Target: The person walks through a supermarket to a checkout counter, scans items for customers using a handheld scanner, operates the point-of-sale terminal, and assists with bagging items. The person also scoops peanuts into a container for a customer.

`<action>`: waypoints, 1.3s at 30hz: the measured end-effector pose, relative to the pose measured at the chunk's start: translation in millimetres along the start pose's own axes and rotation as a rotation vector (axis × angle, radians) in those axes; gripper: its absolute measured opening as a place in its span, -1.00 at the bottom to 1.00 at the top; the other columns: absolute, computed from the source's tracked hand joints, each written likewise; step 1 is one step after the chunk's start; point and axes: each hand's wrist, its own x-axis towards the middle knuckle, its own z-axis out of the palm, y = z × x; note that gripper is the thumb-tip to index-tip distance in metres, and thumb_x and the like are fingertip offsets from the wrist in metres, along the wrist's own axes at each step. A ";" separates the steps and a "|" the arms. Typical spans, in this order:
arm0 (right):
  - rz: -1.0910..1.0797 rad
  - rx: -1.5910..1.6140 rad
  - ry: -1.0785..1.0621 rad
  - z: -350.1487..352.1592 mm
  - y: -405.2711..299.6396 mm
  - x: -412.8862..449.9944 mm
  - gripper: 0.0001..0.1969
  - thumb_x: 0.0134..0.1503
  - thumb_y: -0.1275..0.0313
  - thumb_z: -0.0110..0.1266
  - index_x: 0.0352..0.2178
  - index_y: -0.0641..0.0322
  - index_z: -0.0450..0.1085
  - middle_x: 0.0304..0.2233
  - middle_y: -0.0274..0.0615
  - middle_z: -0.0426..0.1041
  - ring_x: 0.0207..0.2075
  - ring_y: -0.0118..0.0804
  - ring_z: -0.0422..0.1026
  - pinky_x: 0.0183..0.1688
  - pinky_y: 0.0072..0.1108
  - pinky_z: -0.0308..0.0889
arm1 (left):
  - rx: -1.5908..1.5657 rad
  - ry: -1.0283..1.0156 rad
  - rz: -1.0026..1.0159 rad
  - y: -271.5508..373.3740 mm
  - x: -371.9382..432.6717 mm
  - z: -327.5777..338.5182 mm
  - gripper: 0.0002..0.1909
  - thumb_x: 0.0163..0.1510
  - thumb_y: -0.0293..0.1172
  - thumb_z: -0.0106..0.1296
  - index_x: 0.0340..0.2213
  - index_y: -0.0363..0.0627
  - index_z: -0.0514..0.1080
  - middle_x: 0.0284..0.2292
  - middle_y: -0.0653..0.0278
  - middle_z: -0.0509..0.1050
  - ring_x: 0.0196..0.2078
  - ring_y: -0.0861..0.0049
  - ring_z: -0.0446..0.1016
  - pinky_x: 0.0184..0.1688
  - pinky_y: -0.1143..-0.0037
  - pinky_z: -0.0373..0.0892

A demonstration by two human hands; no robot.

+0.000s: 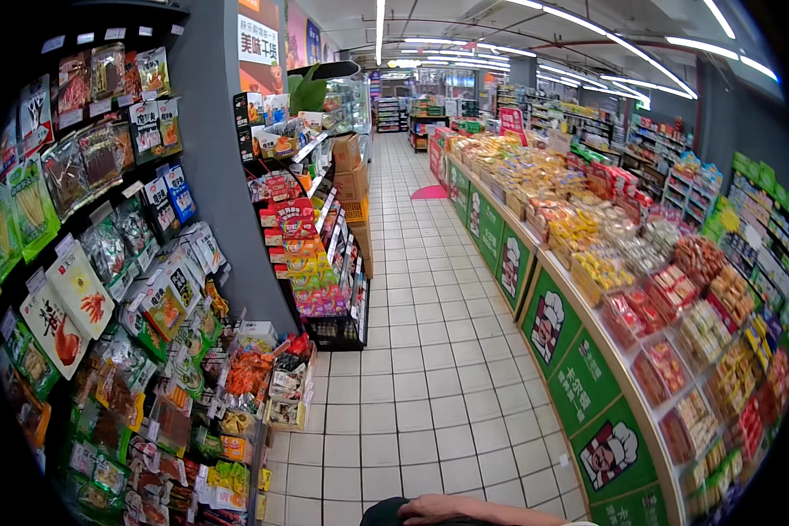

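Note:
At the bottom edge, my right hand (pixel 427 509) lies over a dark object (pixel 384 512), perhaps cloth or a bag. The forearm reaches in from the right. The fingers are cut off by the frame, so their grip is hidden. My left hand is out of view. Ahead runs an aisle of pale floor tiles (pixel 427 407). Along its right side stands a long display counter with green printed panels (pixel 582 368), bearing bins of wrapped snacks (pixel 601 268). To the left, packaged foods (pixel 164 289) hang and lie on a dark shelf unit.
A grey pillar (pixel 220 171) rises at the left. Past it, a black rack holds colourful snack packs (pixel 302 246), with stacked cardboard boxes (pixel 350 181) beside it. Low bins of packets (pixel 289 388) jut onto the floor. A pink floor patch (pixel 430 192) lies farther along.

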 end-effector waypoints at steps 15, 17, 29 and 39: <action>-0.071 0.776 0.241 -329.1 148.9 87.4 -0.63 0.05 0.25 -0.05 -0.17 0.27 0.32 -0.23 -0.10 0.40 -0.15 -0.31 0.33 -0.09 -0.50 0.21 | 0.200 -0.082 -0.055 314.7 367.1 -63.3 -0.72 -0.14 -0.26 -0.06 -0.35 -0.06 0.45 -0.58 0.26 0.45 -0.53 0.50 0.44 -0.43 0.48 0.37; 0.083 0.602 0.303 -350.2 197.3 102.3 -0.63 0.05 0.24 -0.05 -0.17 0.28 0.32 -0.23 -0.10 0.40 -0.15 -0.31 0.33 -0.09 -0.50 0.21 | -0.007 -0.050 0.201 433.8 436.1 -52.2 -0.75 -0.17 -0.34 0.00 -0.39 -0.13 0.47 -0.63 0.29 0.41 -0.65 0.56 0.35 -0.59 0.54 0.32; 0.247 0.465 0.455 -609.4 403.8 145.3 -0.56 0.01 0.17 -0.01 -0.17 0.31 0.32 -0.25 -0.05 0.42 -0.20 -0.24 0.37 -0.12 -0.47 0.24 | 0.215 -0.506 0.300 688.4 613.9 45.6 -0.67 -0.03 -0.45 -0.11 -0.17 -0.18 0.34 -0.43 0.19 0.48 -0.47 0.55 0.44 -0.50 0.62 0.36; -0.089 0.187 0.163 -877.3 516.0 278.6 -0.57 0.00 0.16 0.00 -0.17 0.24 0.31 -0.33 -0.10 0.44 -0.31 -0.19 0.40 -0.29 -0.49 0.30 | -0.185 -0.187 -0.127 813.5 731.9 -59.4 -0.65 -0.01 -0.40 -0.12 -0.14 -0.18 0.31 -0.36 0.19 0.46 -0.37 0.50 0.42 -0.38 0.55 0.34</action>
